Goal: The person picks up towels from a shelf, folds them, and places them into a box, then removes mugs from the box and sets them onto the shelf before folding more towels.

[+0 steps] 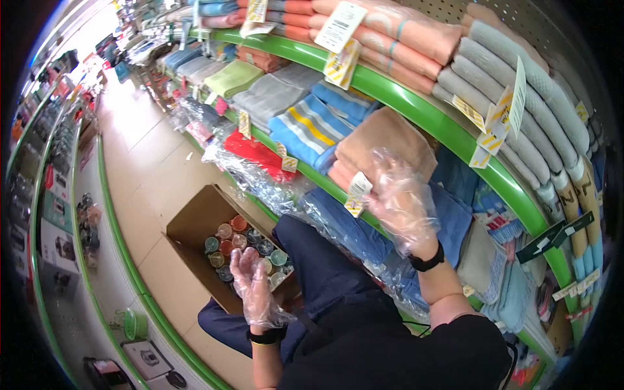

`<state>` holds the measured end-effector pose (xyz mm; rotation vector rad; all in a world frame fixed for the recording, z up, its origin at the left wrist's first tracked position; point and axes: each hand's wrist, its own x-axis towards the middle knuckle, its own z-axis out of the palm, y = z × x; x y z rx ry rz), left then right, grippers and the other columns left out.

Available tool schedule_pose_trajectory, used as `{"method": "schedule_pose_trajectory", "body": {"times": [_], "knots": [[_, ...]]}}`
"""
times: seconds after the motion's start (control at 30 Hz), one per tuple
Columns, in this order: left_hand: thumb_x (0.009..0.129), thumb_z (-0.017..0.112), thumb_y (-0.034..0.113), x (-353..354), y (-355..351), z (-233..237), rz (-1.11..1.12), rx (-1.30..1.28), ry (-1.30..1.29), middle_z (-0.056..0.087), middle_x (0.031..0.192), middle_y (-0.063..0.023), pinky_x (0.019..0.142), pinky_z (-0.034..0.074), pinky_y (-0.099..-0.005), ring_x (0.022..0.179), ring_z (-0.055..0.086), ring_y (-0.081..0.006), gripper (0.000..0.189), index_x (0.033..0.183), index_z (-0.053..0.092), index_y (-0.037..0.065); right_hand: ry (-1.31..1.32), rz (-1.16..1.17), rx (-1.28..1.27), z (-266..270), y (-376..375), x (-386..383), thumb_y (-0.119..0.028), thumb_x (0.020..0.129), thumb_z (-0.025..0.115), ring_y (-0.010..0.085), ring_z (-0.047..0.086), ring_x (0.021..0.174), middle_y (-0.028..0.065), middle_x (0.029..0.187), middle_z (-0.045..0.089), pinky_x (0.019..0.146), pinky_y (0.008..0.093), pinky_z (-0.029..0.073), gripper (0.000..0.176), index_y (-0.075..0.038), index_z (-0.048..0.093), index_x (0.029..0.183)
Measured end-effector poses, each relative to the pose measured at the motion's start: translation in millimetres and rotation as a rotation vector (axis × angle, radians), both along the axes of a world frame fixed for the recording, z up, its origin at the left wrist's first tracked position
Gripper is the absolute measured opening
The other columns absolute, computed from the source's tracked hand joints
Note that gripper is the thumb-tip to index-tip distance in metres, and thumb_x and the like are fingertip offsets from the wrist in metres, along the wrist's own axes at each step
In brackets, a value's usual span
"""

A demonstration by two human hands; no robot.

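My right hand (404,205), in a clear plastic glove, reaches to a folded brown towel (383,140) on the middle shelf. Its fingers lie stretched over the towel's right front part, beside a hanging price tag (357,190). Under the brown towel, the edges of peach towels (342,177) show. Also gloved, my left hand (255,286) is raised in front of my lap with its fingers apart and nothing in it. Below and behind it stands an open cardboard box (195,237) holding several small round-lidded containers (225,231).
Blue striped towels (312,127) and grey towels (276,94) lie left of the brown one. A green shelf edge (403,97) curves above, under stacked peach towels (390,36). Plastic-wrapped goods (250,159) fill the lower shelf. Another shelf (107,260) lines the aisle's left side.
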<state>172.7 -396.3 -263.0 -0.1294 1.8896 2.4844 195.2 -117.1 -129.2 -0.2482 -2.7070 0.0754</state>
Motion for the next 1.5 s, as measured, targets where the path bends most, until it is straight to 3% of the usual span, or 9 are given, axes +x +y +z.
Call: {"method": "schedule_pose_trajectory", "body": {"times": [0.23, 0.47, 0.7, 0.8, 0.97, 1.1, 1.23, 1.33, 1.5], "knots": [[0.089, 0.055, 0.002, 19, -1, -11, -0.011, 0.008, -0.005, 0.044, 0.133, -0.0161, 0.104, 0.033, -0.0355, 0.123, 0.043, -0.0226, 0.056, 0.139, 0.03, 0.007, -0.026, -0.031, -0.038, -8, 23, 6, -0.023, 0.068, 0.072, 0.0409, 0.048, 0.114, 0.0207, 0.132, 0.045, 0.096, 0.0459, 0.039, 0.073, -0.006, 0.044, 0.133], [0.09, 0.055, 0.005, 9, 9, 7, -0.097, -0.029, 0.042, 0.045, 0.133, -0.0155, 0.105, 0.033, -0.035, 0.123, 0.044, -0.0231, 0.055, 0.139, 0.031, 0.006, 0.059, -0.039, -0.062, -6, 37, 12, -0.016, 0.071, 0.068, 0.0363, 0.06, 0.084, 0.0203, 0.089, 0.063, 0.077, 0.0444, 0.048, 0.052, -0.004, 0.057, 0.12], [0.09, 0.059, 0.015, -25, 20, 51, -0.31, 0.145, 0.128, 0.045, 0.133, -0.0198, 0.104, 0.037, -0.0396, 0.125, 0.044, -0.0288, 0.056, 0.137, 0.033, -0.001, 0.156, 0.02, 0.155, 5, 49, 11, -0.017, 0.07, 0.068, 0.0334, 0.061, 0.072, 0.0172, 0.079, 0.061, 0.066, 0.0441, 0.049, 0.05, -0.008, 0.058, 0.118], [0.093, 0.055, 0.029, -42, 16, 75, -0.685, 0.559, -0.069, 0.043, 0.134, -0.0274, 0.107, 0.033, -0.0441, 0.127, 0.042, -0.0355, 0.057, 0.133, 0.036, -0.008, 0.242, -0.017, 0.238, 36, 25, 27, -0.015, 0.069, 0.068, 0.0321, 0.06, 0.069, 0.0152, 0.078, 0.061, 0.062, 0.0421, 0.05, 0.05, -0.008, 0.057, 0.117], [0.087, 0.047, 0.061, -56, 27, 76, -1.205, 1.094, -0.504, 0.039, 0.132, -0.0349, 0.108, 0.029, -0.0501, 0.127, 0.039, -0.042, 0.087, 0.131, 0.035, -0.013, 0.351, 0.456, 0.159, 51, -33, 45, -0.009, 0.071, 0.068, 0.0283, 0.064, 0.073, 0.0124, 0.099, 0.066, 0.063, 0.0398, 0.053, 0.046, -0.006, 0.059, 0.115], [0.086, 0.062, 0.046, -32, -8, 63, -0.672, 1.225, -0.523, 0.054, 0.127, -0.0116, 0.101, 0.041, -0.0407, 0.114, 0.054, -0.024, 0.061, 0.129, 0.046, 0.005, 0.079, 0.867, 0.075, 28, -90, 43, -0.007, 0.07, 0.069, 0.0264, 0.067, 0.08, 0.0119, 0.103, 0.067, 0.065, 0.0369, 0.055, 0.043, -0.006, 0.061, 0.113], [0.084, 0.065, 0.028, 0, -76, 40, -0.346, 0.824, -0.409, 0.054, 0.122, -0.0148, 0.101, 0.041, -0.0389, 0.113, 0.054, -0.0247, 0.057, 0.128, 0.043, 0.001, 0.086, 1.119, -0.017, -29, -130, 17, -0.008, 0.072, 0.068, 0.0235, 0.066, 0.095, 0.0082, 0.105, 0.067, 0.071, 0.0341, 0.055, 0.038, -0.006, 0.063, 0.11], [0.076, 0.064, 0.018, 20, -111, 54, -0.295, 0.756, -0.31, 0.053, 0.124, -0.0175, 0.103, 0.039, -0.041, 0.114, 0.053, -0.0294, 0.065, 0.132, 0.039, -0.002, 0.029, 1.292, -0.144, -65, -153, 4, -0.007, 0.074, 0.061, 0.0241, 0.057, 0.114, 0.0069, 0.116, 0.063, 0.094, 0.0391, 0.047, 0.04, -0.007, 0.062, 0.114], [0.066, 0.057, 0.01, 30, -133, 23, -0.132, 0.716, -0.257, 0.054, 0.12, -0.0192, 0.099, 0.045, -0.0438, 0.11, 0.055, -0.0314, 0.067, 0.129, 0.041, -0.005, -0.072, 1.359, -0.271, -74, -173, -9, -0.014, 0.073, 0.068, 0.0273, 0.056, 0.115, 0.0105, 0.119, 0.06, 0.098, 0.0413, 0.044, 0.041, -0.007, 0.062, 0.113]]}}
